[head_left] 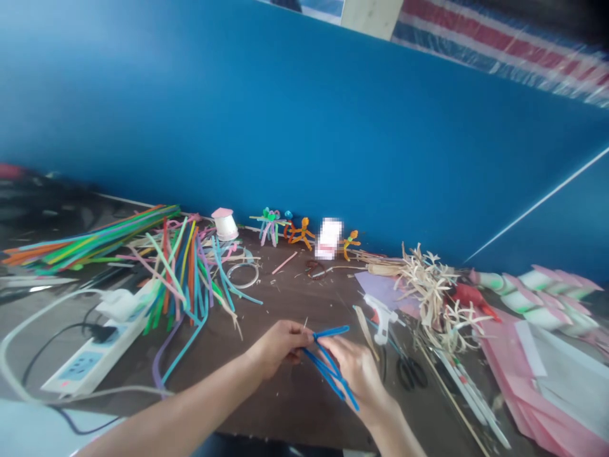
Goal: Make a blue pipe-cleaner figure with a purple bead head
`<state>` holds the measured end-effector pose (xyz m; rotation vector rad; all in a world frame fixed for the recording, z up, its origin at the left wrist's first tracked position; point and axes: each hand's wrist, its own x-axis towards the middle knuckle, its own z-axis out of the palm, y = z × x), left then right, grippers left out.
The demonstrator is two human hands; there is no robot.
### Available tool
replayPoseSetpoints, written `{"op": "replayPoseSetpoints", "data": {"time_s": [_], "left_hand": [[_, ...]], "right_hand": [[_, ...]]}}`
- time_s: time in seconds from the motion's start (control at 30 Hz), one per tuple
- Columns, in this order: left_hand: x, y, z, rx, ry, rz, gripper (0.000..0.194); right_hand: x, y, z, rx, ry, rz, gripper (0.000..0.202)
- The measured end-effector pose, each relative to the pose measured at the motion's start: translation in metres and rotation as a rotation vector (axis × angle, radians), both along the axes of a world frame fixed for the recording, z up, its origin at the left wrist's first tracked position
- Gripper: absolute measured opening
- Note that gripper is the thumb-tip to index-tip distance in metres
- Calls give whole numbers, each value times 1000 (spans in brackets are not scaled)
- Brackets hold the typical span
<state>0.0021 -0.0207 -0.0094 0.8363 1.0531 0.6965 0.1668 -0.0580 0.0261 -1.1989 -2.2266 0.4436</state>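
Blue pipe cleaners point(328, 374), bent and joined near one end, are held between my two hands above the dark table. My left hand point(284, 343) pinches them at the joint, fingers closed. Around the strands beside that joint, my right hand point(354, 365) is closed too, with the loose ends hanging down across its palm side. A short blue loop point(335, 331) sticks out to the upper right from between the fingers. Some fingertips are hidden behind the strands.
A power strip point(102, 349) with cords and a pile of coloured pipe cleaners point(188, 273) lie left. Small pipe-cleaner figures point(303, 233) stand along the blue wall point(304, 127). To the right are a white glue gun point(382, 317), scissors point(410, 371), dried strips point(428, 273) and pink paper point(514, 374).
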Motion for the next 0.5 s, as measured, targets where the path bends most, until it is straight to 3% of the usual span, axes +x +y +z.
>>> {"op": "replayPoseSetpoints", "data": {"time_s": [0.3,0.5], "left_hand": [[0,-5,4,269,191,-46,21],[-5,-4,-6,291,248,-94,23]], "right_hand": [[-2,1,10,-19,-178,-55,19],[-2,3,11,-109,-295,-70,19]]}}
